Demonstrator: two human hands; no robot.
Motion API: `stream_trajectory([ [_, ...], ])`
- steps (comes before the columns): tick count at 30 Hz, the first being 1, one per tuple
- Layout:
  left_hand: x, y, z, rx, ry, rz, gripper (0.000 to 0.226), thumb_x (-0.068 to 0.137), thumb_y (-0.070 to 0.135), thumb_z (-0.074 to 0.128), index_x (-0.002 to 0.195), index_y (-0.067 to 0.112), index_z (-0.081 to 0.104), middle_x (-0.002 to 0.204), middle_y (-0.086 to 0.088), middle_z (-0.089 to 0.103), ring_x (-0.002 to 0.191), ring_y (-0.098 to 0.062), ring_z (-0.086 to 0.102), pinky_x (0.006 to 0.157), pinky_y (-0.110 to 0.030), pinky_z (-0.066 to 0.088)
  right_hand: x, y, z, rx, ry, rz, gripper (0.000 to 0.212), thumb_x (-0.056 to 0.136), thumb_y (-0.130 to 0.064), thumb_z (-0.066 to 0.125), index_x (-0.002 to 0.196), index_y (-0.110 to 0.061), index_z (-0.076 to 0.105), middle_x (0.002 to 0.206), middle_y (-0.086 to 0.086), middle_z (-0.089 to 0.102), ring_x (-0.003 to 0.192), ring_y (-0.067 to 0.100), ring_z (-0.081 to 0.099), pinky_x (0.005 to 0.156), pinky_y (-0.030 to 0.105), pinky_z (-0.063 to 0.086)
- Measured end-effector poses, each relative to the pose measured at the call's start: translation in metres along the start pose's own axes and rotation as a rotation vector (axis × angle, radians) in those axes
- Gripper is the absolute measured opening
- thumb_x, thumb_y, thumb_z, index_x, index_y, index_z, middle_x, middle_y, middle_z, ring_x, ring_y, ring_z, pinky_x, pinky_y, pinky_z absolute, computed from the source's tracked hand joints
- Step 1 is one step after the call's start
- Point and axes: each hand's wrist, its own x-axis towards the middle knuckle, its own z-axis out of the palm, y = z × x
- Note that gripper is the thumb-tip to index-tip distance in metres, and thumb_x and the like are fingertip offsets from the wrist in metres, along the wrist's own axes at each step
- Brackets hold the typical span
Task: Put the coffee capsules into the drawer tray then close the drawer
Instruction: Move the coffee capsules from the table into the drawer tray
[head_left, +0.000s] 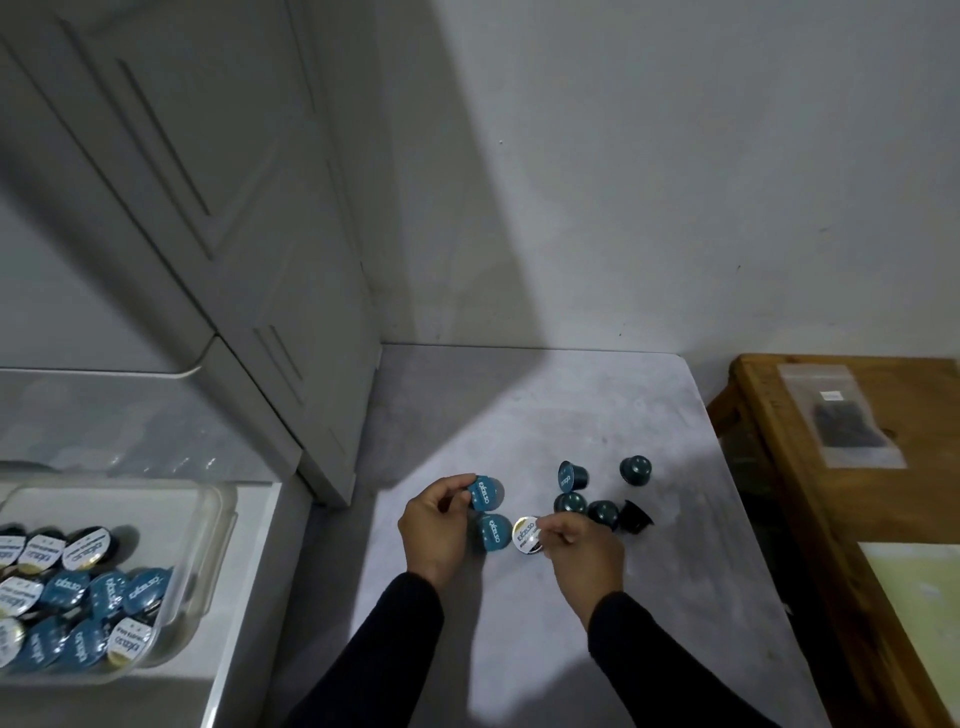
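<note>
The left hand (434, 525) pinches a round blue capsule (485, 492); the right hand (584, 553) pinches a white-topped capsule (527, 534) on the smooth grey table (519, 415). A clear plastic tray (208, 519) sits nearby.

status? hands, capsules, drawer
Left hand pinching a blue capsule; right hand pinching a white-lidded capsule. Six more loose on the table. Drawer tray open, part-filled. Nothing blocking.

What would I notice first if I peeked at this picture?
Two hands in the middle of the grey table: the left hand holds a blue capsule, the right hand pinches a white-lidded capsule. At the lower left, a clear tray holds many more capsules.
</note>
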Motion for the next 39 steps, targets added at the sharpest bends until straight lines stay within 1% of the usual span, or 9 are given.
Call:
stream_trajectory([
  [5, -0.011, 0.015, -0.011, -0.105, -0.044, 0.059, 0.031, 0.085, 0.002, 0.058, 0.083, 0.03, 0.072, 0.1, 0.004, 0.072, 0.097, -0.012, 0.065, 0.091, -0.025, 0.049, -0.004, -0.013, -0.011, 0.267, 0.085, 0.031, 0.017, 0.081, 0.006, 0.059, 0.085, -0.002, 0.073, 0.085, 0.016, 0.072, 0.073, 0.024, 0.067, 0.073, 0.029, 0.058],
  [8, -0.021, 0.03, -0.021, -0.151, -0.09, 0.095, 0.032, 0.085, 0.002, 0.059, 0.083, 0.032, 0.072, 0.098, 0.006, 0.072, 0.096, -0.008, 0.065, 0.088, -0.021, 0.05, -0.014, -0.03, -0.018, 0.459, 0.071, 0.028, 0.021, 0.083, 0.008, 0.058, 0.078, -0.007, 0.071, 0.086, 0.018, 0.07, 0.077, 0.029, 0.065, 0.08, 0.041, 0.055],
  [12, -0.036, 0.056, -0.049, -0.184, -0.147, 0.175, 0.025, 0.088, 0.002, 0.057, 0.094, 0.023, 0.07, 0.096, 0.005, 0.071, 0.087, 0.0, 0.063, 0.069, -0.003, 0.047, -0.032, -0.062, -0.022, 0.57, 0.01, -0.03, 0.032, 0.084, 0.01, 0.054, 0.073, -0.016, 0.068, 0.083, 0.014, 0.069, 0.073, 0.024, 0.063, 0.075, 0.033, 0.053],
  [15, -0.045, 0.071, -0.079, -0.157, -0.144, 0.239, 0.026, 0.087, 0.003, 0.059, 0.092, 0.026, 0.07, 0.095, 0.006, 0.073, 0.084, 0.001, 0.065, 0.073, -0.007, 0.047, -0.05, -0.087, -0.02, 0.621, -0.041, -0.074, 0.031, 0.085, 0.009, 0.054, 0.074, -0.017, 0.069, 0.082, 0.013, 0.07, 0.072, 0.021, 0.064, 0.064, 0.021, 0.053],
  [19, -0.055, 0.085, -0.129, -0.081, -0.16, 0.314, 0.028, 0.087, 0.0, 0.057, 0.092, 0.024, 0.071, 0.087, 0.002, 0.072, 0.062, 0.005, 0.061, 0.061, -0.004, 0.045, -0.079, -0.12, -0.007, 0.671, -0.121, -0.107, 0.02, 0.085, 0.009, 0.054, 0.087, -0.005, 0.069, 0.083, 0.011, 0.069, 0.074, 0.02, 0.063, 0.063, 0.016, 0.054],
  [22, -0.056, 0.084, -0.177, -0.014, -0.156, 0.311, 0.028, 0.087, 0.0, 0.057, 0.093, 0.023, 0.073, 0.087, 0.0, 0.074, 0.072, -0.009, 0.064, 0.065, -0.008, 0.048, -0.102, -0.144, 0.016, 0.644, -0.219, -0.137, 0.02, 0.084, 0.007, 0.056, 0.083, -0.008, 0.07, 0.084, 0.008, 0.071, 0.078, 0.019, 0.065, 0.071, 0.023, 0.055],
  [25, -0.042, 0.074, -0.231, 0.104, -0.166, 0.321, 0.033, 0.085, 0.002, 0.062, 0.084, 0.033, 0.073, 0.09, 0.01, 0.075, 0.087, -0.003, 0.068, 0.081, -0.015, 0.05, -0.121, -0.163, 0.053, 0.577, -0.321, -0.179, 0.021, 0.083, 0.004, 0.06, 0.078, -0.013, 0.07, 0.081, 0.004, 0.072, 0.074, 0.015, 0.065, 0.068, 0.02, 0.054],
  [30, -0.002, 0.054, -0.313, 0.266, -0.219, 0.252, 0.029, 0.085, 0.002, 0.062, 0.084, 0.028, 0.073, 0.068, 0.016, 0.073, 0.057, 0.001, 0.061, 0.061, -0.007, 0.044, -0.141, -0.188, 0.13, 0.45, -0.472, -0.186, 0.02, 0.083, 0.004, 0.059, 0.077, -0.011, 0.07, 0.076, 0.001, 0.069, 0.067, 0.014, 0.061, 0.062, 0.018, 0.051],
  [39, 0.102, 0.021, -0.378, 0.499, -0.46, 0.209, 0.021, 0.088, 0.005, 0.059, 0.093, 0.019, 0.073, 0.097, 0.004, 0.071, 0.08, 0.0, 0.061, 0.073, -0.009, 0.045, -0.137, -0.209, 0.246, 0.159, -0.317, -0.063, 0.028, 0.082, -0.005, 0.064, 0.062, -0.022, 0.073, 0.076, 0.0, 0.074, 0.072, 0.016, 0.069, 0.072, 0.031, 0.059],
])
